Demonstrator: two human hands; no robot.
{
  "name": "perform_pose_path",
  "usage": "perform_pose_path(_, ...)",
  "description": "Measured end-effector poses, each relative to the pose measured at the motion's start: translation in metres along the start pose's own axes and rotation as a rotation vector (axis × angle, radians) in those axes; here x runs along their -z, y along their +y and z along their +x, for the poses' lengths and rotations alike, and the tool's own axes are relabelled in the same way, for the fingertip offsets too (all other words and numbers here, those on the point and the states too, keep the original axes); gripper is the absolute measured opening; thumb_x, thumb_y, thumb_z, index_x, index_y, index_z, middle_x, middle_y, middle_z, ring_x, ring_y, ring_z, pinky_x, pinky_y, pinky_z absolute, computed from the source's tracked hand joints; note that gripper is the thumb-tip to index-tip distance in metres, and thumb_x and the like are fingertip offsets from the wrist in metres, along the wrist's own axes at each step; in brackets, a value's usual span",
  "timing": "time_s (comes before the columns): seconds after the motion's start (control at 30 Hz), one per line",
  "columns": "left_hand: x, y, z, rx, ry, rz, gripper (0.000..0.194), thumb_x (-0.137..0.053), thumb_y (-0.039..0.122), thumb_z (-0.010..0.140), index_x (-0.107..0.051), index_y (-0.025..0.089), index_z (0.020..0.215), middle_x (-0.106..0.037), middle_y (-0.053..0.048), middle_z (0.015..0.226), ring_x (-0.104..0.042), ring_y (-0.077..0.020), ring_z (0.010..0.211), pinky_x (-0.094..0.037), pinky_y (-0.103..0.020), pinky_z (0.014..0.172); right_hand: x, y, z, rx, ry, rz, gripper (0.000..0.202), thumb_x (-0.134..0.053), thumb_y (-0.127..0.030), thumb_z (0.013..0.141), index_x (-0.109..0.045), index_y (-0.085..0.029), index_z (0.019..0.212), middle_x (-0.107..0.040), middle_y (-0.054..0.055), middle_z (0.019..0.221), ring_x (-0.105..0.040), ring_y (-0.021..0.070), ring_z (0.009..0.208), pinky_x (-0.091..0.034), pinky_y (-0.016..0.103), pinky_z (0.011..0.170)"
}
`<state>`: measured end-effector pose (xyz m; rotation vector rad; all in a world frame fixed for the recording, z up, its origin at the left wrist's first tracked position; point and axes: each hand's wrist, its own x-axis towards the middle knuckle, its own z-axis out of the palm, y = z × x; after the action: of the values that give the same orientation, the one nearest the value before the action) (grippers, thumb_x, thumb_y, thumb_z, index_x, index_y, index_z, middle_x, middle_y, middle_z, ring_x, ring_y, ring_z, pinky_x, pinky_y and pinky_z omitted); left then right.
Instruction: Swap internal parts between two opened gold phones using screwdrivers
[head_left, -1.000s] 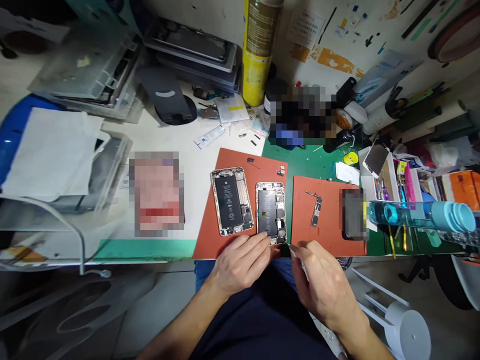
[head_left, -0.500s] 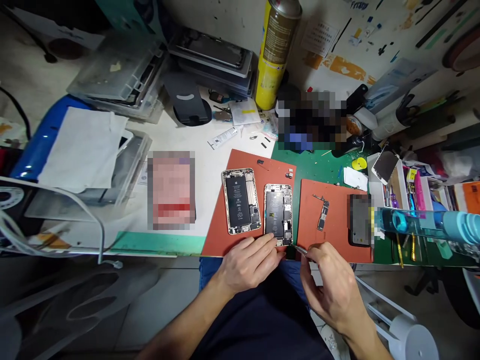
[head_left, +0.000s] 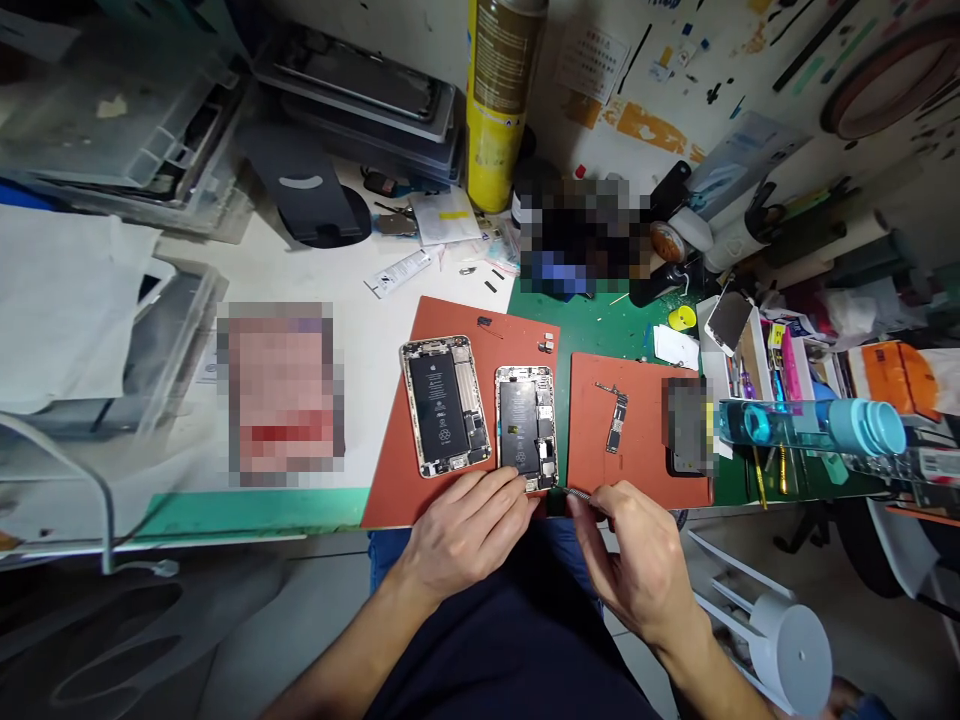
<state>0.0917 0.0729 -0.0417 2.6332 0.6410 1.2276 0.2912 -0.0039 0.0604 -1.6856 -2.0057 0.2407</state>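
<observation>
My left hand [head_left: 472, 525] holds the lower left edge of an opened smartphone [head_left: 526, 425], its fingers bent together over the rim. The battery and inner parts lie bare in the housing. In my right hand [head_left: 637, 550], a thin ridged metal tool [head_left: 579, 495] is pinched between thumb and fingers. Its tip is at the phone's lower right corner; whether it touches is too small to tell. A larger opened smartphone [head_left: 446, 405] lies to the left on the same red-brown mat [head_left: 390, 490]. A loose logic board [head_left: 617, 425] rests on a second mat [head_left: 589, 465] at right.
A dark phone-shaped part [head_left: 684, 425] and a blue bottle [head_left: 810, 425] lie at right, near compartments of tools [head_left: 780, 370]. Behind stand a yellow spray can [head_left: 495, 130], a black stand [head_left: 304, 185] and stacked trays [head_left: 367, 100]. A white cable [head_left: 90, 470] hangs at left.
The whole view has shifted, so the bench things appear farther left. Both hands stay at the phone's lower edge, with the tool tip still by its lower right corner.
</observation>
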Motion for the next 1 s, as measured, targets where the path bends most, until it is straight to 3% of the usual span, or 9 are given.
perform_pose_path(0.3,0.0005,0.0004,-0.0002,-0.012,-0.009,0.026,0.016,-0.082,0.008,0.090,-0.075,0.013,0.103,-0.084,-0.010,0.105,-0.077,-0.0266,0.094,-0.058,-0.042,0.083,-0.0002,0.0041,-0.0026,-0.001,-0.007,0.037,0.020,-0.058,-0.005,0.103,-0.057,-0.020,0.117,-0.065,0.005,0.087,-0.059,0.0203,0.072,-0.050,0.033,0.064)
perform_pose_path(0.63,0.0005,0.0007,0.0021,-0.009,-0.007,0.043,0.012,-0.080,0.008,0.093,-0.074,0.015,0.102,-0.084,-0.008,0.103,-0.077,-0.0245,0.090,-0.057,-0.041,0.080,-0.0044,0.0016,-0.0051,-0.001,0.038,0.008,0.020,-0.059,-0.005,0.105,-0.057,-0.020,0.117,-0.059,0.001,0.080,-0.052,0.0184,0.066,-0.045,0.032,0.061)
perform_pose_path(1.0,-0.0004,0.0004,-0.0016,-0.016,-0.022,0.031,0.015,-0.081,0.007,0.091,-0.075,0.012,0.104,-0.084,-0.011,0.104,-0.077,-0.0261,0.091,-0.057,-0.043,0.082,-0.0082,0.0036,-0.0088,-0.056,0.029,0.041,0.020,-0.063,-0.008,0.104,-0.058,-0.019,0.120,-0.067,0.005,0.087,-0.061,0.0197,0.072,-0.052,0.034,0.065)
